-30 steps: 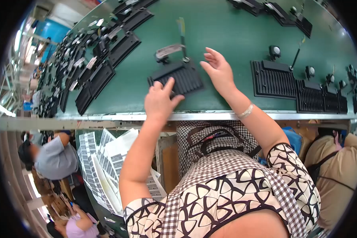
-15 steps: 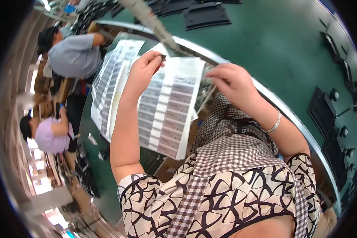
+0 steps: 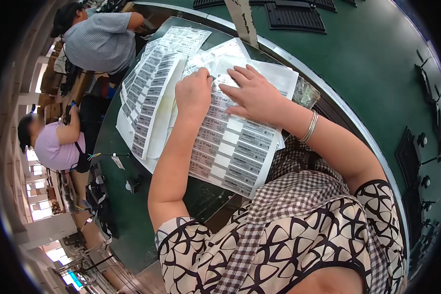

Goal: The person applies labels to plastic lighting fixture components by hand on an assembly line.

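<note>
A sheet of printed labels [image 3: 247, 159] lies on the green bench, with bare white strips between some of its rows. My left hand [image 3: 193, 95] rests closed on the upper part of this sheet; a small dark bit shows at its fingertips, too small to name. To its right, my right hand [image 3: 255, 93] lies with fingers spread over the sheet's upper end, fingertips toward the left hand. More label sheets [image 3: 152, 81] overlap to the left, one with a curled edge. Part of the printing is hidden under both hands.
A metal-edged conveyor [image 3: 348, 63] curves past on the right, bearing black slatted panels [image 3: 294, 17] and dark parts. A pale post [image 3: 242, 22] stands behind the sheets. Two people [image 3: 100, 41] sit at the left. Black parts [image 3: 100, 196] lie along the bench's left edge.
My right hand has come down from the air onto the label sheet and spread its fingers. My left hand has lowered to the sheet as well. The whole view has shifted.
</note>
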{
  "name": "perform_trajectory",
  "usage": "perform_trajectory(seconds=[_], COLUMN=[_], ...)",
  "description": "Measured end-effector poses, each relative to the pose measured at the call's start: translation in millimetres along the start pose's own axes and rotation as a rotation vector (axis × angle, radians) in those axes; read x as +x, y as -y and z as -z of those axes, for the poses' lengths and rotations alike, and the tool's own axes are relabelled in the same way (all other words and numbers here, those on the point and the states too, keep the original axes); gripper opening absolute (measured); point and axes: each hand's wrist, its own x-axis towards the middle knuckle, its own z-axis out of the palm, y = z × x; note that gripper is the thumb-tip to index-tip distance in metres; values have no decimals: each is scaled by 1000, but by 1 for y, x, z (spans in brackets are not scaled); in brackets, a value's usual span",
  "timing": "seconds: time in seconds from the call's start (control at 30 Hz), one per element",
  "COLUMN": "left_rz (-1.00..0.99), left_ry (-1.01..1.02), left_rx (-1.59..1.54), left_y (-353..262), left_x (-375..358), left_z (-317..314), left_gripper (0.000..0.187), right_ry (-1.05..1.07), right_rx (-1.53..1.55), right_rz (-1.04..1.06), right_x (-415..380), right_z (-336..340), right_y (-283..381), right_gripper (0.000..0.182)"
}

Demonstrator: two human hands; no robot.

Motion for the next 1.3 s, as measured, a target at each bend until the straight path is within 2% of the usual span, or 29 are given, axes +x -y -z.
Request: perform_trajectory(seconds=[0.2,0.4,0.53,0.6,0.63,0.73,0.8,0.9,1.0,1.07,1.17,1.2,1.23,1.3], left_rz=[14,59,19,12,29,26,-54,-221,-147,0,-191,-338,-273,-266], left_ry=[68,245,343,353,355,324,270,133,210,382,468,372,229,73], left_rx=[-13,-180,-131,-153,-131,-59,-1,338,-31,-477,-1074,-1145,-1224,-1033], left_y=[6,8,9,8,6,-3,-3,-11,-37,-79,-131,-142,-155,-158], left_x=[7,19,30,31,31,32,31,31,33,38,49,58,61,85], left_z=[2,15,24,24,25,27,24,21,47,86,143,156,166,181], left_gripper=[14,16,19,21,22,22,21,21,20,14,9,11,13,14], right_ry=[-12,11,70,50,40,279,211,128,58,51,-30,-121,-24,162], right_rx=[21,-5,8,6,4,248,210,207,236,274,210,171,205,276], right_rz=[-10,-15,-33,66,113,186,225,240,217,172,197,254,233,184], right_x=[-1,0,1,2,2,7,3,-4,-8,-10,-12,-10,-9,-6], right_z=[1,0,6,6,5,9,4,-5,-14,-14,-20,-24,-27,-16], right_y=[1,1,4,3,3,12,19,21,22,23,22,20,18,19], right_gripper=[56,57,57,55,55,53,54,57,56,51,50,47,49,52])
